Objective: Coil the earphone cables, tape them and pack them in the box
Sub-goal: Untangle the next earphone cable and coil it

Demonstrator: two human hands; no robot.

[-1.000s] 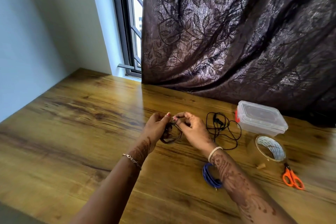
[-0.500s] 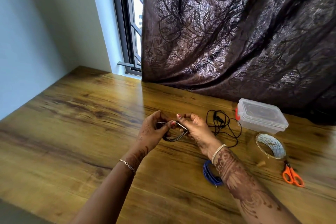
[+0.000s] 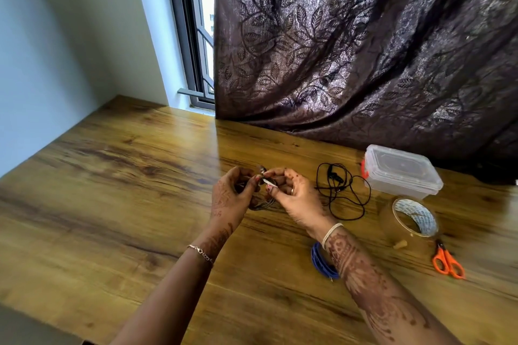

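A coiled dark grey earphone cable (image 3: 262, 204) hangs between my two hands above the wooden table (image 3: 112, 190). My left hand (image 3: 228, 196) grips the coil from the left. My right hand (image 3: 294, 199) pinches the cable's end with its metal plug at the top of the coil. A loose black earphone cable (image 3: 340, 190) lies uncoiled to the right. A coiled blue cable (image 3: 321, 263) lies under my right forearm, partly hidden. The clear plastic box (image 3: 402, 171) stands shut at the back right. In front of it is a tape roll (image 3: 414, 218).
Orange-handled scissors (image 3: 447, 262) lie right of the tape roll. A dark patterned curtain (image 3: 364, 50) hangs behind the table and touches its far edge. A window (image 3: 196, 36) and a pale wall (image 3: 56, 36) are at the left.
Both hands have shifted slightly on the coil; the right fingers now hold the plug end higher, at the top of the coil. The rest lies unmoved.
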